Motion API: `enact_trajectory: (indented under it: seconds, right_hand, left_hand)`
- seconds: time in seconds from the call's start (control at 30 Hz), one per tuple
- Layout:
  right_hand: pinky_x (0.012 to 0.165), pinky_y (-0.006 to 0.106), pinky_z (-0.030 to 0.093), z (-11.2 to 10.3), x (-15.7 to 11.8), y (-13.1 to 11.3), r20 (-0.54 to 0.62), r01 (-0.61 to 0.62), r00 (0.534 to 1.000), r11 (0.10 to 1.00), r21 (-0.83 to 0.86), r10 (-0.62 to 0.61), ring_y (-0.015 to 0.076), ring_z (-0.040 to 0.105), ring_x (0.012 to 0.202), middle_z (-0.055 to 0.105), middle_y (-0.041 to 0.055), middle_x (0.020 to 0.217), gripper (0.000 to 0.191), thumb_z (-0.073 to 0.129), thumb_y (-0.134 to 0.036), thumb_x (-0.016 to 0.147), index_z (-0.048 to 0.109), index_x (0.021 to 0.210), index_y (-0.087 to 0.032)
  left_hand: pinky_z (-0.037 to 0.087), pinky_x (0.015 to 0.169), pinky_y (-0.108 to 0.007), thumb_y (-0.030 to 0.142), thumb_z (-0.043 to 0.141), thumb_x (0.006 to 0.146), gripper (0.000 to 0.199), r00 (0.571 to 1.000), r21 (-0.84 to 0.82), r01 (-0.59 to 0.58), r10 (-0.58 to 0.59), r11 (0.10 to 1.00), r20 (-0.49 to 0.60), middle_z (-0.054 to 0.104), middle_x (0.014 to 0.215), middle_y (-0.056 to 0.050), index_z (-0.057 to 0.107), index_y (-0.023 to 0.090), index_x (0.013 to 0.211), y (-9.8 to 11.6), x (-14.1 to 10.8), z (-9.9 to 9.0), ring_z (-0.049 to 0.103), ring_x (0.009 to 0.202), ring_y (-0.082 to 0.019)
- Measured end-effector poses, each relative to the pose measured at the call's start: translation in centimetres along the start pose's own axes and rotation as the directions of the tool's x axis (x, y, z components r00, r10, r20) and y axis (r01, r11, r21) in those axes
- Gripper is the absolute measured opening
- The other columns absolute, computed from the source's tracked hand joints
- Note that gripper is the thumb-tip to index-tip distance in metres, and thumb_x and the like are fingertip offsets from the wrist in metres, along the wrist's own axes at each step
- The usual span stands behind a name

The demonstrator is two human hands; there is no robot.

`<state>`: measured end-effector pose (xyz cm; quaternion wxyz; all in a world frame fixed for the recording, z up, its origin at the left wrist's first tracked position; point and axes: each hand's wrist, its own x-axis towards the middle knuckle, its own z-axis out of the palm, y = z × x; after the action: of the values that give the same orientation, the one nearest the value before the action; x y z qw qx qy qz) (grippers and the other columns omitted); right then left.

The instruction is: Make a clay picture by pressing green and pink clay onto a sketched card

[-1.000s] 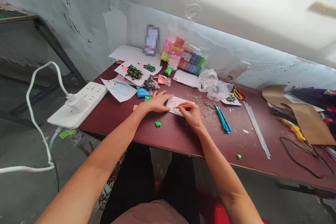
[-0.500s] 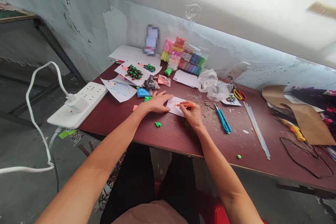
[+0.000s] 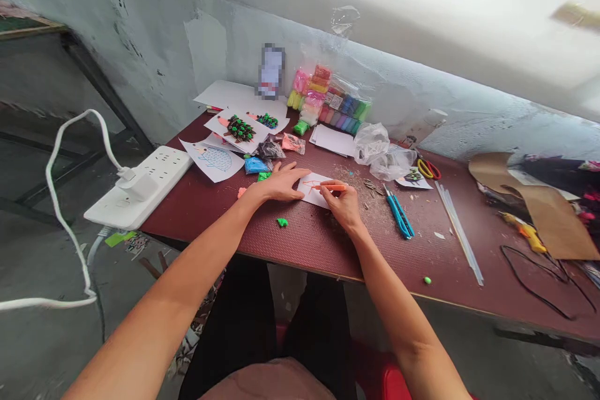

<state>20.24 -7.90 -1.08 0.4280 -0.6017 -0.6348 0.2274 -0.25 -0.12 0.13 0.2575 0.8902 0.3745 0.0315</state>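
While I watch from the head camera, the right hand (image 3: 341, 203) has its grip clamped on an orange marker (image 3: 334, 187), the tip resting on a white paper sheet (image 3: 310, 195) marked with thin orange lines. The left hand (image 3: 281, 182) lies flat and open, its grip apart, fingertips at the sheet's edge. That sheet sits between both hands on the dark red table (image 3: 300, 244), with a green clay crumb (image 3: 282, 222) nearby and a blue craft knife (image 3: 398, 215) off to the right.
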Motion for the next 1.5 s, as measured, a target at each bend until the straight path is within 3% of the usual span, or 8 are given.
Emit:
enact_trajectory:
  seconds: [0.33, 0.6, 0.93, 1.23, 1.5]
  right_hand:
    - [0.063, 0.028, 0.047, -0.05, 0.01, 0.0, -0.019, -0.002, 1.0, 1.0, -0.018, 0.001, 0.017, 0.065, 0.07, 0.08, 0.0072, 0.089, 0.026, 0.065, -0.038, 0.084, 0.082, 0.084, -0.02]
    - [0.056, 0.027, 0.043, -0.14, -0.08, -0.35, -0.005, -0.015, 1.0, 0.999, -0.029, 0.015, 0.0132, 0.055, 0.057, 0.079, 0.0057, 0.083, 0.026, 0.065, -0.039, 0.084, 0.082, 0.084, -0.019]
    - [0.058, 0.027, 0.044, -0.17, -0.08, -0.33, -0.004, -0.013, 1.0, 0.999, -0.035, 0.013, 0.0143, 0.059, 0.061, 0.08, 0.0063, 0.085, 0.027, 0.065, -0.039, 0.084, 0.083, 0.084, -0.019]
    - [0.077, 0.032, 0.054, 0.06, -0.14, -0.32, 0.015, 0.012, 1.0, 0.999, 0.038, -0.013, 0.0202, 0.072, 0.078, 0.081, 0.0057, 0.087, 0.021, 0.066, -0.033, 0.081, 0.083, 0.077, -0.022]
    - [0.069, 0.029, 0.051, -0.43, -0.11, -0.38, 0.032, -0.041, 0.999, 0.999, 0.016, 0.041, 0.0187, 0.07, 0.072, 0.078, 0.0046, 0.078, 0.022, 0.063, -0.032, 0.079, 0.082, 0.074, -0.021]
  left_hand:
    - [0.006, 0.131, -0.063, 0.039, 0.058, 0.086, 0.08, 1.0, -0.015, 0.005, -0.005, 1.0, -0.012, 0.036, 0.172, -0.007, 0.038, 0.026, 0.162, 0.11, -0.11, -0.02, 0.017, 0.163, -0.037]
    - [0.006, 0.131, -0.063, 0.039, 0.058, 0.087, 0.079, 1.0, -0.015, 0.004, -0.004, 1.0, -0.002, 0.036, 0.172, -0.008, 0.037, 0.026, 0.162, 0.13, -0.15, -0.13, 0.017, 0.163, -0.037]
    - [0.006, 0.131, -0.062, 0.039, 0.057, 0.087, 0.08, 1.0, -0.001, 0.011, -0.011, 1.0, 0.009, 0.034, 0.173, -0.008, 0.036, 0.024, 0.163, 0.28, -0.16, -0.18, 0.016, 0.163, -0.037]
    - [0.006, 0.13, -0.065, 0.039, 0.057, 0.088, 0.079, 1.0, -0.007, 0.001, -0.001, 1.0, 0.002, 0.035, 0.172, -0.009, 0.037, 0.026, 0.162, 0.29, -0.25, -0.24, 0.017, 0.163, -0.038]
    - [0.004, 0.131, -0.062, 0.038, 0.057, 0.088, 0.08, 1.0, -0.005, 0.022, -0.022, 1.0, 0.016, 0.033, 0.173, -0.008, 0.035, 0.025, 0.163, 0.47, -0.29, -0.37, 0.014, 0.164, -0.035]
